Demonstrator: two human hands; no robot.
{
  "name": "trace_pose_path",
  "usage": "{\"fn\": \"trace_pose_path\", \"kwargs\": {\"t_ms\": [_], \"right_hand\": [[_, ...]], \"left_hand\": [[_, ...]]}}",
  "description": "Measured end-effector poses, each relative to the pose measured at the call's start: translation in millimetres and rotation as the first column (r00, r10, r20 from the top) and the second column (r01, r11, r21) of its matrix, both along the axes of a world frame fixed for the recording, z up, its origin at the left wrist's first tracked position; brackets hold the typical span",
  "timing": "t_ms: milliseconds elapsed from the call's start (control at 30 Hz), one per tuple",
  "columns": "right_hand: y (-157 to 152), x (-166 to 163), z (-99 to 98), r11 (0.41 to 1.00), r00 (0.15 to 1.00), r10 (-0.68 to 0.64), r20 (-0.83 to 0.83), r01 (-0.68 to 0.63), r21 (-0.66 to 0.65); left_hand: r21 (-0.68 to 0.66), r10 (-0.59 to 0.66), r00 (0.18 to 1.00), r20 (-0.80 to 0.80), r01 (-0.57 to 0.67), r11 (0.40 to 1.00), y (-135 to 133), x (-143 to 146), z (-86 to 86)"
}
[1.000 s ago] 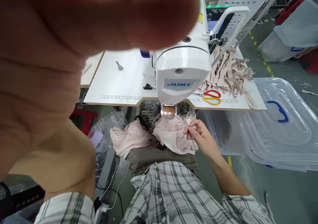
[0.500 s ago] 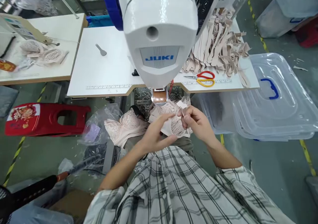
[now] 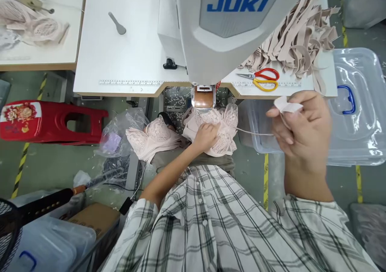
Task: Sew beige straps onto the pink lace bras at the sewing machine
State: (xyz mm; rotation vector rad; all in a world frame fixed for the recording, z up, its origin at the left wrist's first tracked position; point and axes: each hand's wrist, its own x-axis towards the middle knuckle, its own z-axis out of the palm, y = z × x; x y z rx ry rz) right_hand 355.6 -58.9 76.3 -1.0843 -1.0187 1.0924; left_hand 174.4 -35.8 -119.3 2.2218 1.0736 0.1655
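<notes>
Pinching white tag [image 3: 288,104], right fingers [image 3: 306,97] well beyond edge of lace bra [image 3: 224,144]

The head camera looks forward and down, close to the sewing machine [image 3: 215,57].

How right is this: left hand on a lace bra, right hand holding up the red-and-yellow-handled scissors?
One error: the right hand holds up a small white piece, not the red-and-yellow-handled scissors, which lie on the white sewing table. The head view shows it. Left hand on a lace bra stands.
</notes>
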Motion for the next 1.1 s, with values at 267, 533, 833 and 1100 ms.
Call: {"fn": "trace_pose_path", "kwargs": {"t_ms": [267, 533, 833, 1100], "right_hand": [[-8, 15, -29.4, 0.999, 0.888, -0.009, 0.46, 0.03, -0.037], [-7, 3, -82.2, 0.972, 0.755, 0.194, 0.627, -0.06, -0.227], [-6, -9, -71.0, 0.87, 0.546, 0.493, 0.677, -0.287, -0.402], [15, 18, -68.8, 0.9, 0.695, 0.417, 0.587, -0.226, -0.372]], "left_hand": [[-0.152, 0.005, 0.998, 0.056, 0.003, 0.988, 0, -9, 29.7], [-0.222, 0.283, 0.926, 0.251, -0.229, 0.948, 4, -29, 61.7], [0.049, 0.124, 0.95, 0.286, -0.144, 0.988, -4, -23, 120.1], [0.015, 0.034, 0.932, 0.361, -0.042, 0.999, 14, -19, 99.1]]}}
